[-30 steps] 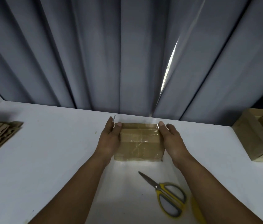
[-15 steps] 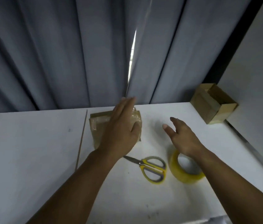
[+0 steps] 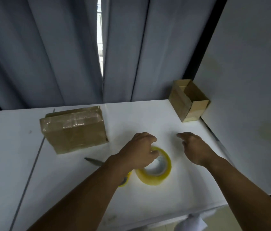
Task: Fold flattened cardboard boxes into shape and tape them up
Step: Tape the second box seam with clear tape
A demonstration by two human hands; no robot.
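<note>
On white table, grey curtains behind, white wall at 3 o'clock: taped box at 10 o'clock, long axis roughly 9-to-3, touched by neither hand. Open box at 1 o'clock corner. Left hand curled round far rim of tape roll, centre. Right hand just beside, at 3 o'clock, fingers loose, holding nothing. Scissors mostly hidden under left forearm.

There are two boxes, a taped box and an open box. There is one tape roll, one scissors, one table, and two hands, left hand and right hand.
</note>
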